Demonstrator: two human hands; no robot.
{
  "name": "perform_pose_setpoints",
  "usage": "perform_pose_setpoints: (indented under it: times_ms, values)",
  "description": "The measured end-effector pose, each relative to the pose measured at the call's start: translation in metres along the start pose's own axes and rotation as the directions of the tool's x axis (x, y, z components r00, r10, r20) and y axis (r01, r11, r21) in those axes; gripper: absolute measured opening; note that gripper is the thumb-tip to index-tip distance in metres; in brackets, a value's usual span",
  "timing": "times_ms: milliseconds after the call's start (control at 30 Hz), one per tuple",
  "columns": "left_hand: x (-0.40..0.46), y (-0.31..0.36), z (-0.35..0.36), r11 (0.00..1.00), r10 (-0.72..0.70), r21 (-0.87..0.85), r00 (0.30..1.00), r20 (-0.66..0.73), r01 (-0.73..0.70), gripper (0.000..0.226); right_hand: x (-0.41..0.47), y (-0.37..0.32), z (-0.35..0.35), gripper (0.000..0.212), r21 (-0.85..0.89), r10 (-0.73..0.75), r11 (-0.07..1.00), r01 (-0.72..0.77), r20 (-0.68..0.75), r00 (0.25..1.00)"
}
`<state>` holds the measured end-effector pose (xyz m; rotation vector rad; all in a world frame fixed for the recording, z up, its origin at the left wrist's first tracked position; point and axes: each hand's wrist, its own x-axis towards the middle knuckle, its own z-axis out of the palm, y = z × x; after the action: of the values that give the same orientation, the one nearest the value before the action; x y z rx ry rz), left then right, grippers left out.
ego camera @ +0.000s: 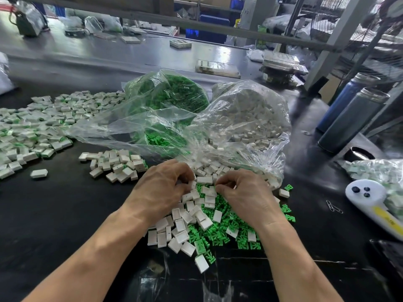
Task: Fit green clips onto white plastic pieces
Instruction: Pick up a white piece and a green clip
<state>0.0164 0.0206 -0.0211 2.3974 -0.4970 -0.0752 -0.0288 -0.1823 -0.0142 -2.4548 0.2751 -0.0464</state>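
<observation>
Loose green clips (220, 232) and white plastic pieces (183, 223) heaped together at bench (65, 214) near edge, centre. Left hand (161, 188) and right hand (244, 192) rest on heap, fingers curled; what they pinch, cannot tell. 2 clear bags (218, 118) just behind. Assembled pieces (39, 125) piled toward left edge.

**Hidden and cut off**

Left hand (162, 188) and right hand (244, 194): fingertips curl under, so whatever they pinch is hidden. White handheld device (366, 198) runs off the right edge. Pile of fitted pieces (32, 131) is cut by the left edge. Background shelves are blurred.
</observation>
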Motion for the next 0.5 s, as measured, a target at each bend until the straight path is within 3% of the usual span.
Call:
perform_pose_setpoints:
  times_ms: [200,400,500]
  values:
    - [0.0006,-0.0008,0.0022,0.999,0.024,0.038,1.0,0.006,-0.024,0.014,0.0032,-0.0059,0.0066,0.015,-0.068,0.066,0.995,-0.071,-0.072,0.995]
    - [0.0011,-0.004,0.0043,1.0,0.008,-0.008,1.0,-0.004,-0.008,0.013,0.002,-0.0078,0.0061,0.003,-0.139,0.077,0.987,-0.086,-0.071,0.995]
    - [0.0015,-0.0037,0.005,0.999,-0.015,-0.047,1.0,0.009,0.015,0.015,-0.0003,-0.0055,0.0036,0.013,-0.143,0.091,0.985,-0.101,-0.075,0.993]
